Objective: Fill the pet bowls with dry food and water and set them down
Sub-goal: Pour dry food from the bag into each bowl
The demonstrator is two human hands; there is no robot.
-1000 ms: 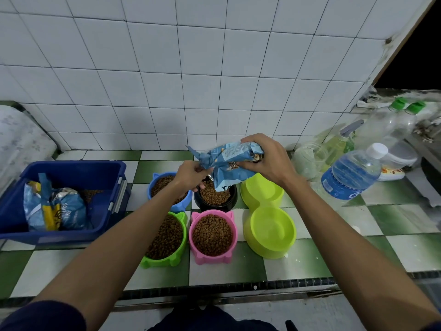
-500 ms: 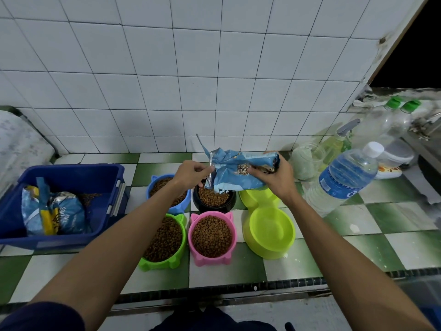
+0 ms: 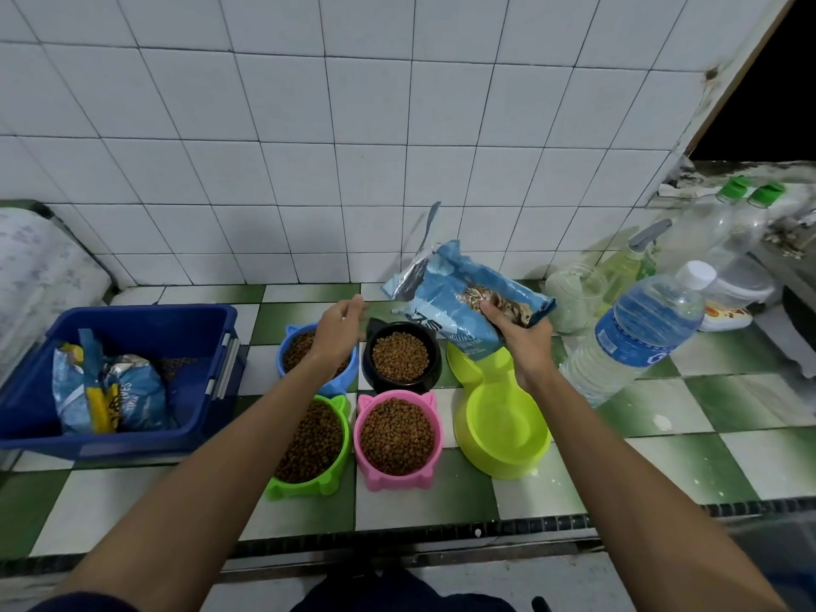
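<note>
My right hand (image 3: 523,335) grips a light blue dry food bag (image 3: 463,302) by its lower end, tilted above the far cup of a lime green double bowl (image 3: 501,428) whose near cup holds no food. My left hand (image 3: 338,329) hovers with relaxed fingers over a blue bowl (image 3: 291,355) and holds nothing. Kibble fills the blue bowl, a black bowl (image 3: 399,356), a green bowl (image 3: 311,443) and a pink bowl (image 3: 397,437). A water bottle (image 3: 636,342) with a blue label leans at the right.
A dark blue bin (image 3: 194,333) at the left holds another crumpled food bag (image 3: 110,393). Clear bottles with green caps (image 3: 735,189), a spray bottle (image 3: 636,254) and a small jar (image 3: 574,293) crowd the back right. The white tiled wall stands close behind the bowls.
My left hand let go of the bag's open end and drew back to the left. My right hand turned the bag more upright and moved it right, off the black bowl.
</note>
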